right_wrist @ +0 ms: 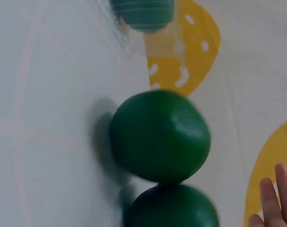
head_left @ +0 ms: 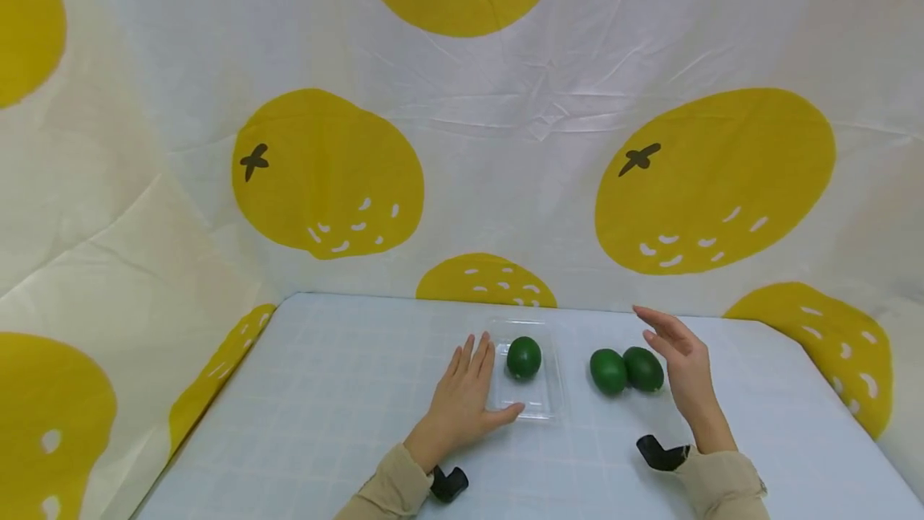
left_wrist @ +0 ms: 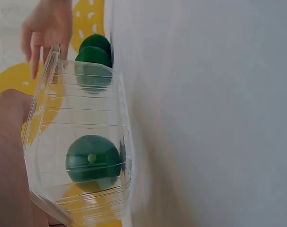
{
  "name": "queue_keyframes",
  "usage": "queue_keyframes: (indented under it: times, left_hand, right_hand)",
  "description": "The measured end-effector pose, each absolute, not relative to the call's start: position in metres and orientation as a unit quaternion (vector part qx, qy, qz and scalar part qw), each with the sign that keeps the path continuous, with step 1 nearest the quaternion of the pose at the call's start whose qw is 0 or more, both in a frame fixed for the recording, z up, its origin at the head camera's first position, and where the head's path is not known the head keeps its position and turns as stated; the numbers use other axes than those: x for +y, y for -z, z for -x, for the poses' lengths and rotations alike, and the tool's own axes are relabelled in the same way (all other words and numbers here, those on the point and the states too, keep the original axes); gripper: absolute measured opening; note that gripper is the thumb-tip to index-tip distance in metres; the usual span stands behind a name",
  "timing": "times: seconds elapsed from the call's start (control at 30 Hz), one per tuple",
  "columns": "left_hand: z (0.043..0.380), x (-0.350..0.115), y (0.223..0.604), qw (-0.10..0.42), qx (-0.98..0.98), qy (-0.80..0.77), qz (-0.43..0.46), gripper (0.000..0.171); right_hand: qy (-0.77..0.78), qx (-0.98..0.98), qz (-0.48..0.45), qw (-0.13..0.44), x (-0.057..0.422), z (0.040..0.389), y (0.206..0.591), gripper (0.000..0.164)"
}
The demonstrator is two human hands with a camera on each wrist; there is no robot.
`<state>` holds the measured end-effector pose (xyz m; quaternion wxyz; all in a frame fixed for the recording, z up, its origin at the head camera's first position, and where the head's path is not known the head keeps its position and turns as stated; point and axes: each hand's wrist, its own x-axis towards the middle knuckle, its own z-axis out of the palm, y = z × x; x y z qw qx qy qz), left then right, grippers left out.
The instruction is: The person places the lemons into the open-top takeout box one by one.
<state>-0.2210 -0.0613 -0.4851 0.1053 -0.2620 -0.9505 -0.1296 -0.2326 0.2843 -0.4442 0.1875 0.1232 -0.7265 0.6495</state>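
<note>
Head view: on the worktop (head_left: 325, 400), one green fruit (head_left: 523, 358) sits inside a clear tray (head_left: 536, 405), and a pair of green fruits (head_left: 609, 371) lies to the tray's right. The left hand (head_left: 462, 404) is spread along the tray's left side, fingers straight, its grip slack. The right hand (head_left: 686, 359) hangs beside the pair, fingers extended, thumb apart, holding nothing.

Left wrist view: the left hand lies against or just beside the tray's rim; contact is hard to tell.

Right wrist view: the pair appear to touch each other, the right hand's fingertips (right_wrist: 281, 170) well apart from them. The step in hand looks like steadying the tray while reaching for the pair; the next move probably calls for lowering the right hand and curling its fingers round one.
</note>
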Motion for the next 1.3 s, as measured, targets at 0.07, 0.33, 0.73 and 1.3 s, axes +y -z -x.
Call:
queue_keyframes:
  times: [0.07, 0.33, 0.73, 1.3]
  left_hand:
    - [0.221, -0.061, 0.485, 0.102, -0.951, 0.128, 0.262, 0.106]
    - [0.221, -0.06, 0.486, 0.091, -0.954, 0.129, 0.256, 0.107]
    - [0.221, -0.06, 0.485, 0.103, -0.952, 0.126, 0.261, 0.106]
    - [0.221, -0.06, 0.484, 0.105, -0.953, 0.116, 0.26, 0.105]
  right_hand:
    - [-0.663, -0.721, -0.105, 0.171, 0.294, 0.232, 0.458, 0.04]
    - [-0.671, -0.73, -0.114, 0.062, 0.316, 0.233, 0.494, 0.053]
    - [-0.527, -0.84, -0.12, 0.05, 0.319, 0.231, 0.502, 0.073]
    - [-0.486, -0.854, -0.154, 0.1, 0.331, 0.23, 0.512, 0.08]
